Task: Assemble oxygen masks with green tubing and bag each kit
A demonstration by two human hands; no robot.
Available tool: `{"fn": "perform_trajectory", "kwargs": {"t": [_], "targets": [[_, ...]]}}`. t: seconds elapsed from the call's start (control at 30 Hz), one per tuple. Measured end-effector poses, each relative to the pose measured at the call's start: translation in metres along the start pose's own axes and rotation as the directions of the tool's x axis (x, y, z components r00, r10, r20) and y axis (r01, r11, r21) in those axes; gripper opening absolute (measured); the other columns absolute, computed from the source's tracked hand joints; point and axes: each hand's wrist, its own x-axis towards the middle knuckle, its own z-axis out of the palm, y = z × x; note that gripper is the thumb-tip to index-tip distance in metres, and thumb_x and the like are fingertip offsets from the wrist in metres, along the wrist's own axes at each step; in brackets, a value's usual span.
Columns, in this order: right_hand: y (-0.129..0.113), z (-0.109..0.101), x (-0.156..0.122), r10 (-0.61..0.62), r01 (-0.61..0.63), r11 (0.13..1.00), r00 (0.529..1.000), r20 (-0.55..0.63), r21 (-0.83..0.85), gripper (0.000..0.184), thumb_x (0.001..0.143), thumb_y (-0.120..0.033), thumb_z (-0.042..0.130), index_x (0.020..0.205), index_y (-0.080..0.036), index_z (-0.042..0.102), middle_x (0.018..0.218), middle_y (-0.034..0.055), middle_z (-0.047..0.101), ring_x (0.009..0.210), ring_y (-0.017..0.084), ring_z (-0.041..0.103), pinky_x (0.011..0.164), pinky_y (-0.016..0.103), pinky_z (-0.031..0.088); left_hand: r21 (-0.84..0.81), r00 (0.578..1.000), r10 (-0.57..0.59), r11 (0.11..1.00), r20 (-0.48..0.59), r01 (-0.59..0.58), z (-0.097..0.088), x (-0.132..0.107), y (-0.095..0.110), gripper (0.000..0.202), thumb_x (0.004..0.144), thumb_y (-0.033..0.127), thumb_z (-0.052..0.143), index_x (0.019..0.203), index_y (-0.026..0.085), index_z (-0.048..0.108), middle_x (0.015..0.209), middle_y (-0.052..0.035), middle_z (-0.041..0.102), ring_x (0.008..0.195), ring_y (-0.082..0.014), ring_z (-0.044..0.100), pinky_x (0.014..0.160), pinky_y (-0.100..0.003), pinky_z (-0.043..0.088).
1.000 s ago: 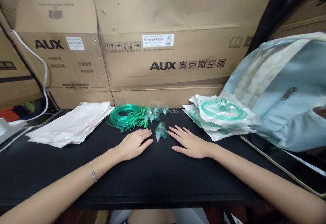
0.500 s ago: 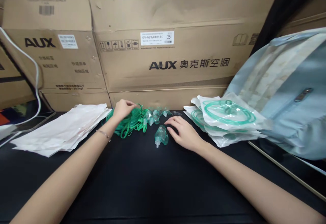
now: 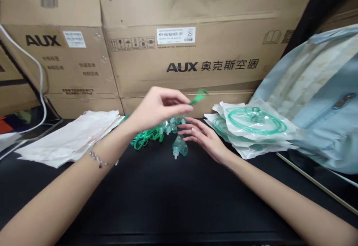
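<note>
My left hand (image 3: pixel 165 106) is raised over the table with thumb and fingers pinched on a green elastic strap (image 3: pixel 199 97), whose loose end sticks out to the right, blurred. My right hand (image 3: pixel 205 138) is open, fingers spread, just right of a clear green mask (image 3: pixel 180 147) with a white connector. Whether the fingertips touch that mask I cannot tell. Behind it several small clear mask pieces (image 3: pixel 170 125) lie in a cluster. A heap of green straps (image 3: pixel 147 137) lies below my left hand, partly hidden by it.
White flat pouches (image 3: pixel 69 138) are stacked at the left. Clear-fronted packs with coiled green tubing (image 3: pixel 254 121) are piled at the right, beside a light blue backpack (image 3: pixel 332 104). Large cardboard boxes (image 3: pixel 181 74) stand along the back of the black table (image 3: pixel 173 197). A white cable (image 3: pixel 41 78) hangs at left.
My left hand has risen from the strap heap and moved right with a green strap pinched in it. My right hand's fingers are more stretched out. The view has shifted slightly.
</note>
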Motion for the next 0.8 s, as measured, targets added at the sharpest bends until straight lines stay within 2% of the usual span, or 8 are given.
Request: {"fn": "perform_trajectory", "kwargs": {"t": [0.1,0.17,0.27,0.37,0.53,0.6,0.67,0.8], "targets": [[-0.007,0.003,-0.003,0.008,-0.012,0.989,1.000,0.027,0.150,0.041,0.076,-0.032,0.057,0.115,-0.025,0.048,0.110,0.0059,0.059,0.092,0.018,0.061,0.080,0.036,0.049,0.045,0.950,-0.023,0.999,0.313,0.010,0.028,-0.021,0.010,0.007,0.071,0.018,0.061,0.072,0.019,0.068,0.082,-0.0011,0.068,0.079,-0.0178,0.062,0.073,-0.029,0.048],[-0.011,0.001,-0.004,0.016,-0.019,0.996,0.999,0.030,0.092,0.033,0.075,-0.029,0.058,0.107,-0.024,0.055,0.099,0.0039,0.062,0.083,0.016,0.061,0.077,0.034,0.050,0.059,0.925,-0.030,0.998,0.379,0.009,0.041,-0.033,0.007,0.009,0.073,0.018,0.059,0.073,0.019,0.068,0.077,-0.0015,0.069,0.075,-0.0170,0.063,0.072,-0.029,0.048],[-0.014,-0.004,-0.006,-0.022,0.038,0.991,0.992,0.125,-0.128,0.019,0.079,-0.033,0.054,0.090,-0.020,0.062,0.091,0.0046,0.060,0.083,0.017,0.058,0.079,0.036,0.047,-0.047,0.950,-0.153,0.984,0.271,0.172,0.048,-0.047,-0.005,0.009,0.075,0.021,0.057,0.075,0.017,0.065,0.070,-0.0025,0.068,0.066,-0.0155,0.064,0.061,-0.025,0.048],[-0.014,-0.005,-0.007,-0.107,0.159,0.949,0.975,0.195,-0.272,0.025,0.077,-0.038,0.056,0.093,-0.019,0.062,0.107,0.0071,0.055,0.097,0.020,0.053,0.084,0.037,0.044,-0.253,0.935,-0.333,0.901,0.119,0.353,0.049,-0.053,-0.023,0.014,0.076,0.029,0.058,0.078,0.015,0.059,0.065,-0.0026,0.067,0.052,-0.0139,0.063,0.043,-0.020,0.041],[-0.009,0.003,-0.006,-0.081,0.096,0.970,0.994,0.079,-0.223,0.025,0.081,-0.037,0.052,0.096,-0.019,0.062,0.103,0.0055,0.059,0.098,0.018,0.053,0.090,0.036,0.039,-0.282,0.866,-0.486,0.820,0.113,0.497,0.052,-0.058,-0.049,0.022,0.074,0.036,0.059,0.074,0.014,0.056,0.065,-0.0040,0.066,0.042,-0.0110,0.058,0.038,-0.018,0.034],[-0.006,0.005,-0.004,-0.034,0.029,0.992,0.998,-0.044,-0.122,0.021,0.081,-0.034,0.052,0.087,-0.018,0.064,0.093,0.0044,0.062,0.094,0.017,0.055,0.089,0.034,0.039,-0.176,0.873,-0.470,0.855,0.132,0.487,0.053,-0.062,-0.054,0.024,0.075,0.039,0.058,0.076,0.014,0.059,0.061,-0.0022,0.065,0.040,-0.0096,0.054,0.041,-0.020,0.035],[-0.004,0.003,-0.001,0.031,-0.025,0.999,0.992,-0.122,0.046,0.017,0.079,-0.031,0.054,0.088,-0.018,0.062,0.085,0.0028,0.062,0.084,0.014,0.057,0.082,0.031,0.042,0.005,0.923,-0.383,0.924,0.035,0.383,0.052,-0.064,-0.058,0.026,0.075,0.041,0.057,0.080,0.016,0.064,0.057,-0.0002,0.062,0.042,-0.0100,0.052,0.048,-0.023,0.039],[-0.007,-0.006,0.003,0.115,-0.076,0.952,0.987,-0.114,0.296,0.031,0.073,-0.018,0.058,0.104,-0.021,0.053,0.066,-0.0047,0.054,0.058,0.008,0.049,0.062,0.024,0.043,0.369,0.966,-0.158,0.902,-0.206,0.226,0.047,-0.063,-0.070,0.030,0.072,0.044,0.059,0.089,0.019,0.065,0.089,-0.0051,0.064,0.073,-0.0168,0.056,0.069,-0.029,0.044]]}}
